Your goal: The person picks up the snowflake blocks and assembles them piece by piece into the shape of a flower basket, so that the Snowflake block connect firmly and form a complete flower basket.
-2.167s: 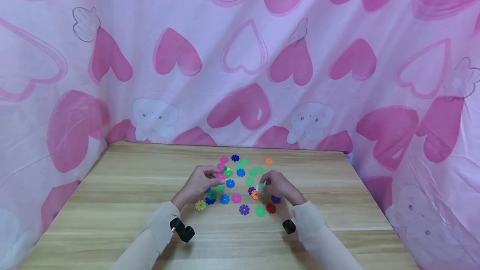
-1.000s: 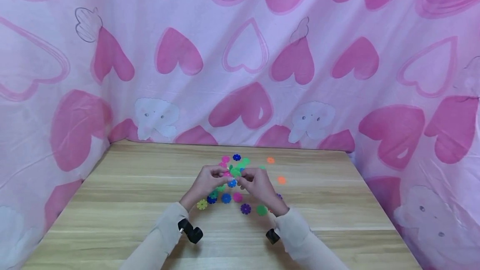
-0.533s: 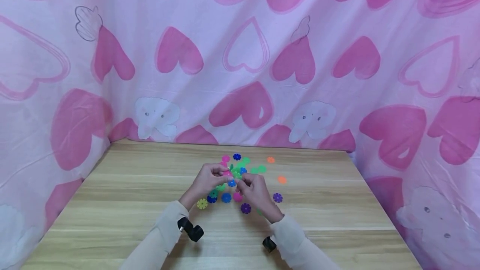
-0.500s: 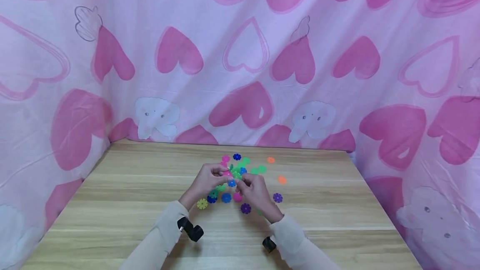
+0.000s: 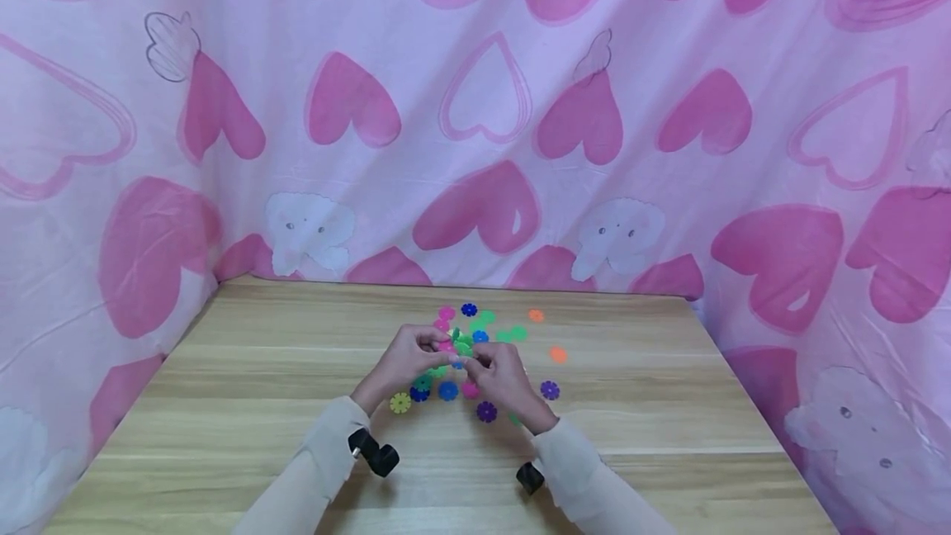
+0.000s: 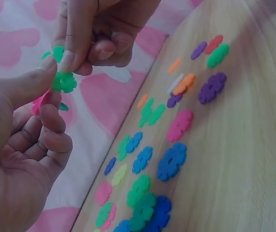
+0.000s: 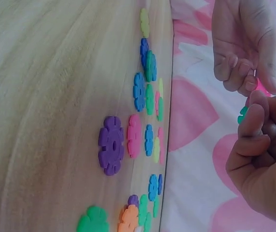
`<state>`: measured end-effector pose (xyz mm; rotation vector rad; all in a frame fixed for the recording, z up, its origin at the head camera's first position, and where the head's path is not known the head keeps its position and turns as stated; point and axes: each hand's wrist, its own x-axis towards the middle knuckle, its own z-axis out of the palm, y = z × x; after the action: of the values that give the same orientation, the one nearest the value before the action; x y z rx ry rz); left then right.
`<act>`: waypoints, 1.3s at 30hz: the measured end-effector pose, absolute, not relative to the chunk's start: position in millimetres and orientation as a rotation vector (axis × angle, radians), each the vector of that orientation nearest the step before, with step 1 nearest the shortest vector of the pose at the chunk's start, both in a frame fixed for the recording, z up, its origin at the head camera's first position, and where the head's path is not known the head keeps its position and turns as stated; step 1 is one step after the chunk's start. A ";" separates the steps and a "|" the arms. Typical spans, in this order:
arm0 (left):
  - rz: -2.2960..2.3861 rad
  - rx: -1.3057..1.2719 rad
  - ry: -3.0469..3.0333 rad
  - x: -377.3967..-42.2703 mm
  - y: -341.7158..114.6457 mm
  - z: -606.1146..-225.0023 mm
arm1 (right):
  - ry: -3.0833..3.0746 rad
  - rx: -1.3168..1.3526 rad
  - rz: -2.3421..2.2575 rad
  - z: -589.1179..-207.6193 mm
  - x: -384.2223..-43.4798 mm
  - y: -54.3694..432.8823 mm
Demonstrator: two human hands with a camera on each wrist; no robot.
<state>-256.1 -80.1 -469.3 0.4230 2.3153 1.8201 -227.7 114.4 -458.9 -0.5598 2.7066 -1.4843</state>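
The green disc and pink disc sit between the hands, likely light, stiff, slick plastic, best pinched by their rims. The left hand pinches the pink, the right hand the green. Loose discs lie beneath and beyond them on the table.

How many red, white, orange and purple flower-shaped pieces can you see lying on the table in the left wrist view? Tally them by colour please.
Red piece: 1
White piece, partly covered: 1
Orange pieces: 3
Purple pieces: 3
Total: 8
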 end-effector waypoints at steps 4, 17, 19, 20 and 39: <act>1.802 0.454 2.352 -255.3 -78.4 -470.1 | 2.687 -0.566 -1.449 -461.6 -230.0 118.3; 1.677 0.748 2.088 -263.6 -95.7 -476.7 | 2.490 -0.807 -1.300 -463.2 -248.8 148.7; 1.635 0.843 2.062 -265.3 -97.6 -477.6 | 2.454 -0.823 -1.270 -461.2 -250.5 148.1; 1.622 0.875 2.056 -265.7 -97.9 -477.9 | 2.438 -0.826 -1.261 -460.1 -250.9 147.5; 1.834 0.664 2.026 -263.2 -94.0 -471.3 | 2.552 -0.739 -1.277 -444.0 -257.2 137.5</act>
<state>-263.2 -94.0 -471.3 0.6644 2.0255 1.8341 -257.2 137.5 -444.0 -0.7392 2.5519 -1.2768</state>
